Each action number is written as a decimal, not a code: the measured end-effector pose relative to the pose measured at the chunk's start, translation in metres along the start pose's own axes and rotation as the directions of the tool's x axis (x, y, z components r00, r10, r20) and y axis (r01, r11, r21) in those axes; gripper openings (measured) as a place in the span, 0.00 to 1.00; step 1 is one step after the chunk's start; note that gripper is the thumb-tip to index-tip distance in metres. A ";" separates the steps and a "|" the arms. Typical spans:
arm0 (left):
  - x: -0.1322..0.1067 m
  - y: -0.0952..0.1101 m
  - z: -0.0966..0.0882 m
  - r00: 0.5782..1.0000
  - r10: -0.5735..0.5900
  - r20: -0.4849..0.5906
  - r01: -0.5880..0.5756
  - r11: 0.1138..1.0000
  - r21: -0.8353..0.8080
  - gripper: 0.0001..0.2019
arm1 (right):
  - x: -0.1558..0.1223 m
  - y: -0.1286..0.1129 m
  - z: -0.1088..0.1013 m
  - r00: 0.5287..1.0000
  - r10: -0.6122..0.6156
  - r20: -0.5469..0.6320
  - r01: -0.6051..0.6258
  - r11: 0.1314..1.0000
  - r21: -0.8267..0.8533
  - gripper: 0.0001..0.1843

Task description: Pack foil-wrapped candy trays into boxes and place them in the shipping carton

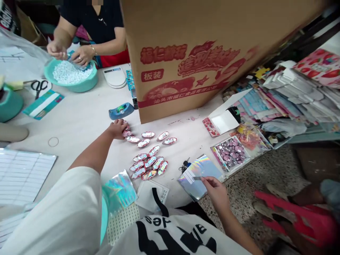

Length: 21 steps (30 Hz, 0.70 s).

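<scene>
My left hand [117,129] reaches to the middle of the table, its fingers curled over a few small oval silver-and-pink pieces [127,134]. How firmly it grips them is partly hidden. Several more oval silver pieces with red rims [150,162] lie loosely grouped nearer to me. At the table's front edge, my right hand [216,191] pinches a small thin strip [197,178] between thumb and fingers. Under that strip lies a shiny holographic sheet [209,170] with white labels [188,176] on it.
A large cardboard box [170,102] stands at the back. Beside it are a tape dispenser [121,111] and a white scale [114,77]. Across the table, a co-worker's hands [83,55] work over a turquoise basin [77,86]. At right sits a tray of round pink pieces [231,153].
</scene>
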<state>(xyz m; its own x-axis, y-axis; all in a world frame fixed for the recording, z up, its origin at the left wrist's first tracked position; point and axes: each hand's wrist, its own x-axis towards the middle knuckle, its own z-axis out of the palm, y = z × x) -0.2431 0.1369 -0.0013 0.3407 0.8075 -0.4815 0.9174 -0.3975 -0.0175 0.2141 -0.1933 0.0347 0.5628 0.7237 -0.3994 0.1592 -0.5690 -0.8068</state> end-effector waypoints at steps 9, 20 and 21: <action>-0.097 0.012 0.065 0.986 -0.167 -0.023 0.160 0.968 -0.192 0.37 | 0.022 -0.054 0.069 0.960 -0.114 0.254 0.115 0.993 0.011 0.23; -0.171 0.111 0.089 0.883 -0.432 -0.182 0.294 0.813 -0.503 0.33 | -0.007 -0.088 0.182 0.833 -0.230 0.503 0.128 0.965 0.229 0.19; -0.176 0.115 0.086 0.829 -0.503 -0.243 0.283 0.753 -0.593 0.32 | -0.010 -0.091 0.189 0.824 -0.231 0.517 0.117 0.963 0.243 0.18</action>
<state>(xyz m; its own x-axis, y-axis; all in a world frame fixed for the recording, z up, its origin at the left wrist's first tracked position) -0.2152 -0.0886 0.0064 -0.1293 0.9756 -0.1777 0.9097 0.1880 0.3704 0.0404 -0.0751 0.0295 0.0075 0.9298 -0.3680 0.0221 -0.3681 -0.9295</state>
